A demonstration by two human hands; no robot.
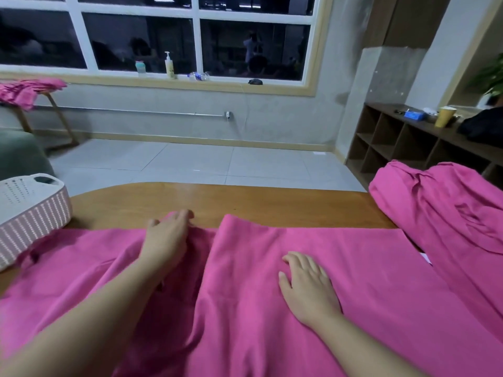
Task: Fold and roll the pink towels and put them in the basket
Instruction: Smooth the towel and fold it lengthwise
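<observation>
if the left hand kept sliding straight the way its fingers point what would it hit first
Probably nothing solid: the left hand points past the towel's far edge onto the bare wooden table, then its far rim.

We are seeing a matt, softly napped pink cloth towel (313, 268) lying on a glossy, smooth brown wooden table (245, 202), beside a white perforated plastic basket (35, 210) showing a ribbed wall.

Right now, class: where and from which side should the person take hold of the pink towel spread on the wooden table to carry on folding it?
Judging by its pose, grip the spread pink towel at its far right corner, coming from the right. That edge lies flat and free on the wooden table, while the right hand presses the middle and the left hand rests on the rumpled fold.
</observation>
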